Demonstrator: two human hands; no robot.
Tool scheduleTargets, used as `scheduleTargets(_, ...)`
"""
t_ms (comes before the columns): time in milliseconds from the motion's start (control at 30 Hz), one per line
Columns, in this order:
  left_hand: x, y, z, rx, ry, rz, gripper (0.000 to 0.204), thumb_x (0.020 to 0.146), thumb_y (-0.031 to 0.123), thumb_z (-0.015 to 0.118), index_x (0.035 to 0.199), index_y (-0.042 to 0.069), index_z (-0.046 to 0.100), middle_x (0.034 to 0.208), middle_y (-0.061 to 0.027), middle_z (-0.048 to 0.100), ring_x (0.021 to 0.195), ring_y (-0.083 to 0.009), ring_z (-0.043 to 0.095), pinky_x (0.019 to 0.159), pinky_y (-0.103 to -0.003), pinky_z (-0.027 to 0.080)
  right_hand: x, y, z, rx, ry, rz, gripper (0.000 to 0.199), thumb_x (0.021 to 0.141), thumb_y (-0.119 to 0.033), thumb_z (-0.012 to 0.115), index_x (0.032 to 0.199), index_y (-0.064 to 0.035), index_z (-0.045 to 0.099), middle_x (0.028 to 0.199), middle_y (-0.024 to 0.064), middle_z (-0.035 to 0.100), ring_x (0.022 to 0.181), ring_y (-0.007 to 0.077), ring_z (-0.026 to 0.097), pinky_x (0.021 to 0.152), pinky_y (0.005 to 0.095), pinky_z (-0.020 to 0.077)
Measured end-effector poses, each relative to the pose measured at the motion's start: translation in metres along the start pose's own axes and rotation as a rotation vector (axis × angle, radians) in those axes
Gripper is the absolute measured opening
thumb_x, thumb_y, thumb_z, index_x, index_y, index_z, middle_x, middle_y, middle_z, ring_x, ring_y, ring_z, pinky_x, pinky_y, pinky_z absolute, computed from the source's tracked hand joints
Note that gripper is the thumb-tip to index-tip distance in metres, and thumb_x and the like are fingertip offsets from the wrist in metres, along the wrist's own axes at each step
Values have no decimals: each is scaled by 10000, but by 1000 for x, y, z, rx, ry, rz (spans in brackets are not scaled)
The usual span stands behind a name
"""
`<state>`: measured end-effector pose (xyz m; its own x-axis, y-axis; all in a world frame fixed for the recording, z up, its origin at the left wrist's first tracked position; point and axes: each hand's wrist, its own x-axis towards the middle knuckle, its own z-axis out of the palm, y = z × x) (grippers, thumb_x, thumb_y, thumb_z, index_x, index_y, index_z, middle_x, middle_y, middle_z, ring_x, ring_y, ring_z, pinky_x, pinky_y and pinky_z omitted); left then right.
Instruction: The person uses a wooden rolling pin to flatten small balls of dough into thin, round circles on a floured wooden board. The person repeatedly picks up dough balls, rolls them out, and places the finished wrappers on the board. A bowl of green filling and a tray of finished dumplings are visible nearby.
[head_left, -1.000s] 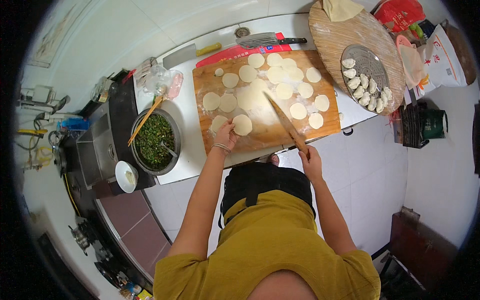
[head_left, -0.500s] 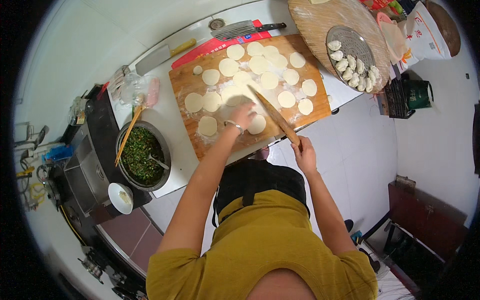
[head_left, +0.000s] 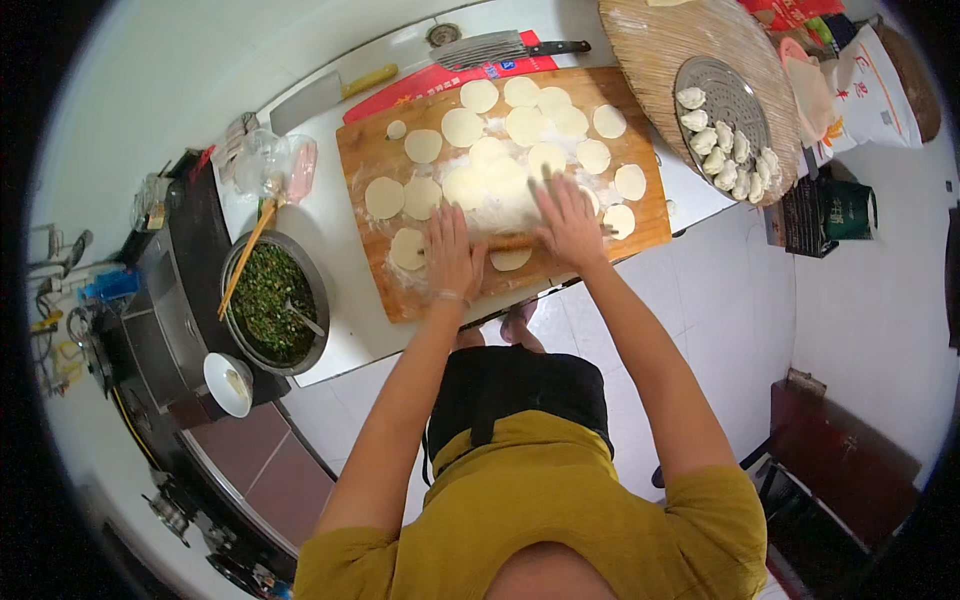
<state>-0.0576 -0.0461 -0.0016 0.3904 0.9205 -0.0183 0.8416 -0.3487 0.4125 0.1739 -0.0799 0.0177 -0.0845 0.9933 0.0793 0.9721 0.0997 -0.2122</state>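
Wooden rolling pin (head_left: 512, 241): flat on the cutting board (head_left: 372, 160), near edge, under both palms
Left hand (head_left: 452, 255): fingers spread, pressing its left end
Right hand (head_left: 566, 220): same, open, on the right end
Dough round (head_left: 511, 258): right under the pin, between the hands
Filling bowl (head_left: 272, 300): left on the desk (head_left: 320, 225)

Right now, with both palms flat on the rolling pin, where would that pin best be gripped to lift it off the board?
Probably by an end. The rolling pin lies flat across the wooden board, its middle covered by the left hand and right hand. Coming from above at the right tip, fingers closing across its thin round shaft, avoids the dough rounds.
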Motion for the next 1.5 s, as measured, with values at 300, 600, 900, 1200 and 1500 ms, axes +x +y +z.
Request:
scheduleTargets(300, -97, 25, 28, 26, -22, -73, 792, 875, 384, 594, 1480, -8, 267, 1558, -218, 220, 1417, -444, 214, 1137, -563, 197, -49, 18, 17, 7, -55, -33, 722, 885, -411, 567, 1516, -198, 287, 1578, 153, 205, 1446, 411, 163, 1119, 628, 172)
scheduleTargets(600, -71, 33, 20, 3, 146, -234, 762, 872, 332, 602, 1466, -23, 283, 1529, -262, 236, 1400, -475, 216, 1132, -571, 207, 0, 21, 16, -85, -120, -186, 683, 905, -418, 558, 1504, -207, 308, 1586, 137, 184, 1442, 380, 185, 1133, 582, 194)
scheduleTargets(900, -105, 45, 24, -79, 150, -253, 732, 861, 291, 618, 1465, 9, 316, 1528, -246, 248, 1394, -472, 235, 1142, -561, 202, -43, 37, -1, -5, -80, -472, 350, 803, -166, 593, 1145, -99, 551, 1102, 80, 567, 1057, 267, 550, 903, 424, 434)
scheduleTargets(1200, -96, 62, 9, -122, 30, 24, 621, 900, 307, 568, 1429, 31, 400, 1530, -184, 305, 1407, -398, 264, 1154, -531, 199, -95, 26, -15, 130, 60, -343, 231, 800, -120, 588, 1028, -89, 578, 974, 74, 590, 833, 250, 598, 696, 380, 461)
scheduleTargets(1500, -75, 61, 18, 150, -290, 145, 641, 940, 475, 480, 1426, 63, 416, 1537, -112, 321, 1434, -292, 265, 1157, -487, 226, -154, 34, -31, 201, -82, -162, 219, 767, -130, 656, 974, -109, 586, 893, 63, 571, 810, 253, 600, 653, 384, 449)
